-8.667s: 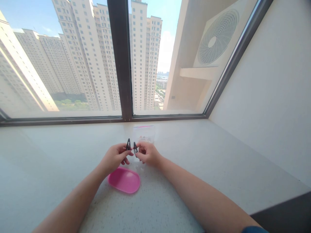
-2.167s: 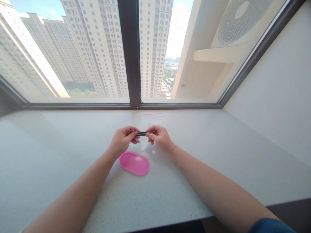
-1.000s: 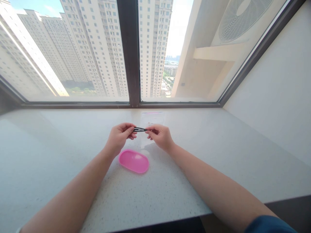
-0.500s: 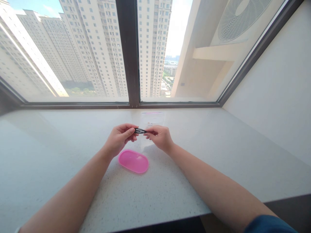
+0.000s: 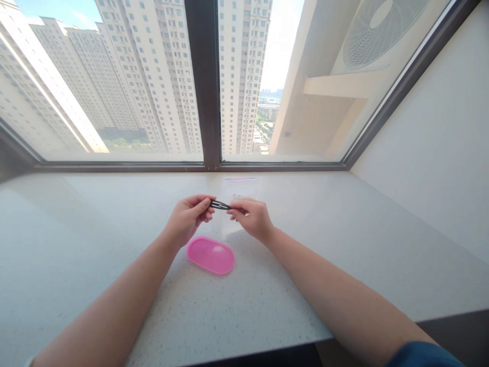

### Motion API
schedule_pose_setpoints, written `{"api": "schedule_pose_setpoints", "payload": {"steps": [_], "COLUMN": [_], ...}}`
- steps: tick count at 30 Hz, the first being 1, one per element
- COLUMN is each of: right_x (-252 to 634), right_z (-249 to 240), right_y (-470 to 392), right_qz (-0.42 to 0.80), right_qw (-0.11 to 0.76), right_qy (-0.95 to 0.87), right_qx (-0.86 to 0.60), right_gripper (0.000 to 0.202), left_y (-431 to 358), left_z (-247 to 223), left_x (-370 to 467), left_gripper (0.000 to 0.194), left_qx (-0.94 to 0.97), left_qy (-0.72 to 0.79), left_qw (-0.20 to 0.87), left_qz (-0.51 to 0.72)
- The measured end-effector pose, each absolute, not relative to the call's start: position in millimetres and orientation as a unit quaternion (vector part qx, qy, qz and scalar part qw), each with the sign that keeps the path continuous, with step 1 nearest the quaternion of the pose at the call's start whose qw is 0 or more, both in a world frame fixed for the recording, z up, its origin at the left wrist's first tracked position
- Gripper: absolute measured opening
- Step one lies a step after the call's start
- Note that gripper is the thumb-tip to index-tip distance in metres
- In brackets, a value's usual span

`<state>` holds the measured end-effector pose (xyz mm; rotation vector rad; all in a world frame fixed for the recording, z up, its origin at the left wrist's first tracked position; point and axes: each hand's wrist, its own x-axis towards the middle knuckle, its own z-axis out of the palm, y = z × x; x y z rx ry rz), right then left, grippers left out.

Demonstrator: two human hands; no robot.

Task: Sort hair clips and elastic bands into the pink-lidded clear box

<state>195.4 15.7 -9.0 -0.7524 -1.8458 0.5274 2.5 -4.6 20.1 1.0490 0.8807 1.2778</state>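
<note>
A black snap hair clip (image 5: 220, 205) is stretched between my two hands above the counter. My left hand (image 5: 194, 211) pinches its left end between thumb and fingers, and my right hand (image 5: 250, 216) grips the pointed right end. Slits show along the middle of the clip; its two ends are hidden under my fingertips. Below the hands, nearer to me, a pink oval tray (image 5: 211, 256) lies on the counter. Just behind my right hand lies a clear zip bag (image 5: 240, 186), its lower part covered by the hand.
The speckled white counter (image 5: 237, 311) runs to a window with a dark frame (image 5: 212, 166). A white wall (image 5: 439, 153) rises on the right. The counter's front edge shows near the bottom, with a dark area below it.
The left end of the hair clip has moved slightly left and up, so the clip now slants down to the right and more of it shows. Both hands keep hold of it.
</note>
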Motion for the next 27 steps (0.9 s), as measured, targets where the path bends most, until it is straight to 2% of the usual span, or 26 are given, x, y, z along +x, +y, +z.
{"api": "schedule_pose_setpoints", "payload": {"steps": [7, 12, 20, 27], "right_x": [195, 195, 207, 212], "right_z": [-8, -4, -8, -11], "right_y": [15, 13, 30, 39], "right_qz": [0.181, 0.156, 0.105, 0.038], "right_qw": [0.561, 0.561, 0.588, 0.559], "right_qy": [-0.764, -0.775, -0.715, -0.711], "right_qx": [-0.263, -0.244, -0.364, -0.425], "right_gripper": [0.017, 0.015, 0.017, 0.016], "left_y": [-2, -2, -2, -3], "left_z": [15, 14, 14, 17], "left_x": [1, 1, 0, 2], "left_gripper": [0.021, 0.023, 0.027, 0.028], "left_qx": [0.425, 0.43, 0.474, 0.5], "left_qy": [0.422, 0.437, 0.494, 0.497], "left_qw": [0.62, 0.625, 0.538, 0.514], "left_qz": [0.507, 0.484, 0.492, 0.49]}}
